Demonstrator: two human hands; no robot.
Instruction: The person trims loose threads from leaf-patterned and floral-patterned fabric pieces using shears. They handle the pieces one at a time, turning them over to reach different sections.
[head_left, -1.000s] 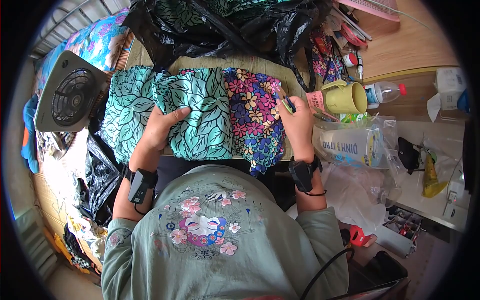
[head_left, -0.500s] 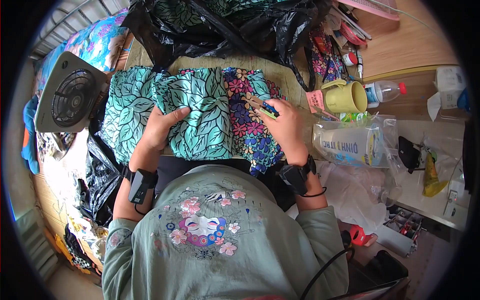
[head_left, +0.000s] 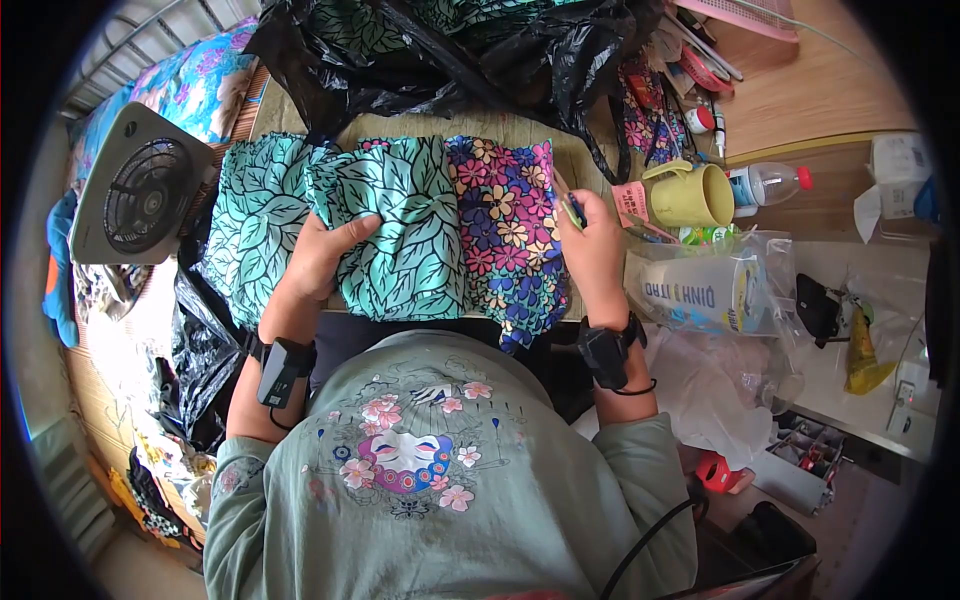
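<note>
2 hands on cloth: ctr/R-edge

The leaf-print cloth and flower-print cloth are soft, matt fabric, creased. The black bag is thin, glossy, crinkled plastic. The table is smooth wood. The yellow mug looks glossy. The thin sticks in the right hand shine like plastic.

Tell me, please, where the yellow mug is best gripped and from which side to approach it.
Take the yellow mug by its loop handle, which sticks out on the far side. Come from there, probably: a clear bottle crowds its right and a plastic-wrapped pack its near side. The right hand is nearest, but holds thin sticks.
</note>
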